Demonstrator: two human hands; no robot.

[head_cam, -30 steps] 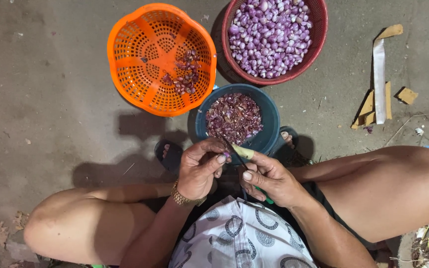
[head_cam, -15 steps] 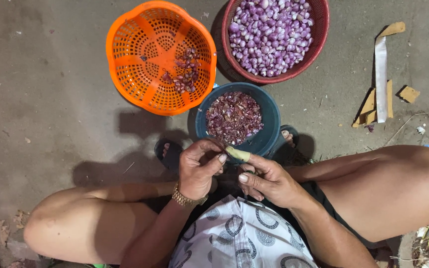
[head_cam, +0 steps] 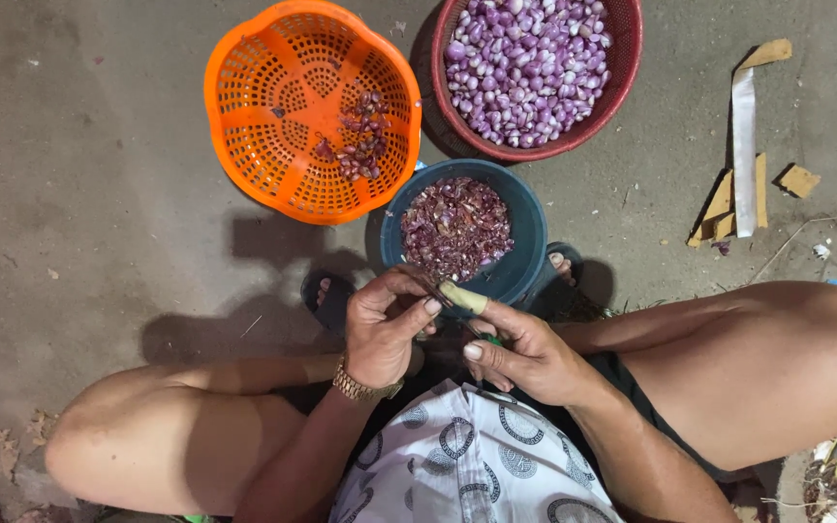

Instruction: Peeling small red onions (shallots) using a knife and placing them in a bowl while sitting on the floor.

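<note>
I sit on the ground with knees spread. My left hand [head_cam: 385,324], a gold bracelet on its wrist, is cupped with its fingers curled around something small that I cannot make out. My right hand [head_cam: 520,349] grips a small knife [head_cam: 462,297] with a pale handle; its blade points into my left hand's fingers. Both hands meet just in front of a blue bowl [head_cam: 525,261] filled with purple onion skins.
An orange plastic basket [head_cam: 273,145] with a few purple shallots stands at the back left. A dark red bowl [head_cam: 622,73] full of peeled purple shallots stands at the back right. Cardboard scraps [head_cam: 743,145] lie on the concrete at the right.
The hands have stayed together in front of the blue bowl; the knife and fingers shifted only slightly against each other.
</note>
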